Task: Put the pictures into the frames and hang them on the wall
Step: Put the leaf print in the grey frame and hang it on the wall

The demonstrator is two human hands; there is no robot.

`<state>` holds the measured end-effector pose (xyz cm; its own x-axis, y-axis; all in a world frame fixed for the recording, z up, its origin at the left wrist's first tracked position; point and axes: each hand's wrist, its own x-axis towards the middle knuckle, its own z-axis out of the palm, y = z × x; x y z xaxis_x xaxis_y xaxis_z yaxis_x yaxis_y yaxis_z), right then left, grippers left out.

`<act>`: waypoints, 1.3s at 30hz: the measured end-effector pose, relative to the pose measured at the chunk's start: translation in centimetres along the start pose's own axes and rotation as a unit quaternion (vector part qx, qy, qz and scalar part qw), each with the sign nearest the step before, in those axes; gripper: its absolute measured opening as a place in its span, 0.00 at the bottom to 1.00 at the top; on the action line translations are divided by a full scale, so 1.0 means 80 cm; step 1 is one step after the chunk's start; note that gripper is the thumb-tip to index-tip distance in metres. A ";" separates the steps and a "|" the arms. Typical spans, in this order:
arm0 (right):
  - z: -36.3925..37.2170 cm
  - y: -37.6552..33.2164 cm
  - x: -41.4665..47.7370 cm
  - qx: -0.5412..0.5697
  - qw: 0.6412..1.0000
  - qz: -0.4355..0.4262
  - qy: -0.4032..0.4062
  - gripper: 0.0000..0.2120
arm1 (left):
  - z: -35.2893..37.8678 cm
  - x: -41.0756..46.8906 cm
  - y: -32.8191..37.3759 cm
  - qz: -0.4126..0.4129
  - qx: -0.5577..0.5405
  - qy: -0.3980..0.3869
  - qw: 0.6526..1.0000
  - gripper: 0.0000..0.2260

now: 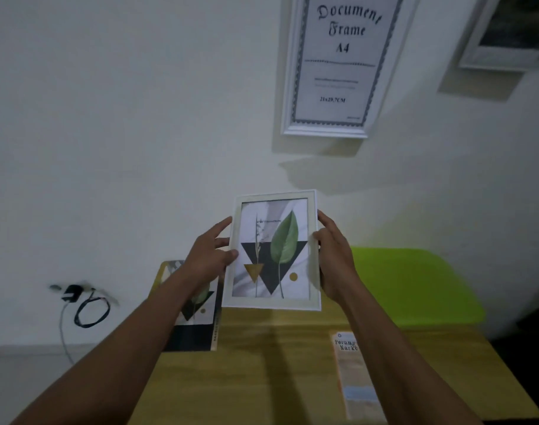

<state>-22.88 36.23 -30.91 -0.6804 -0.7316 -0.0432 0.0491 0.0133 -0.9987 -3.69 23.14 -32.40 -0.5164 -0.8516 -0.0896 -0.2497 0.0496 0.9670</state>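
Now, white frame (272, 251): held upright above the wooden bench (262, 378), a leaf print behind its glass, below the hanging "Document Frame A4" frame (335, 64).
Left hand (205, 259): grip clasped on the white frame's left edge.
Right hand (335, 256): grip clasped on its right edge.
Second leaf print (197, 311): flat on the bench, lower left of the white frame.
Leaflet (354, 375): on the bench, lower right.
Green chair (415, 283): right of the white frame.

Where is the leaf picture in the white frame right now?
The framed leaf picture is in the middle of the head view, held upright above the wooden table between the left hand and right hand, below the hanging document frame.
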 end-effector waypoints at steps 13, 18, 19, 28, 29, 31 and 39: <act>0.102 -0.202 0.055 0.029 0.961 -0.232 -0.147 0.35 | -0.141 0.036 0.182 0.230 -0.057 0.067 0.969 0.34; 0.148 -0.254 0.083 0.034 0.945 -0.287 -0.154 0.35 | -0.190 0.069 0.234 0.297 -0.053 0.089 0.949 0.34; 0.157 -0.263 0.088 0.032 0.943 -0.293 -0.154 0.35 | -0.199 0.076 0.243 0.310 -0.051 0.094 0.945 0.34; 0.234 -0.361 0.129 -0.001 0.919 -0.371 -0.138 0.34 | -0.277 0.133 0.331 0.396 -0.030 0.128 0.909 0.34; 0.242 -0.368 0.134 0.004 0.916 -0.377 -0.134 0.34 | -0.284 0.138 0.338 0.399 -0.027 0.130 0.908 0.34; 0.256 -0.380 0.143 0.002 0.912 -0.392 -0.123 0.34 | -0.296 0.146 0.351 0.404 -0.019 0.137 0.904 0.34; 0.293 -0.409 0.179 -0.097 0.902 -0.417 -0.053 0.38 | -0.323 0.186 0.372 0.406 0.000 0.159 0.900 0.34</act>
<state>-17.11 9.36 1.76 -0.3472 -0.6042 0.7172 -0.5829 -0.4600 -0.6698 2.37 -1.58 1.17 -0.2674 -0.6417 0.7189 0.1037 0.7225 0.6835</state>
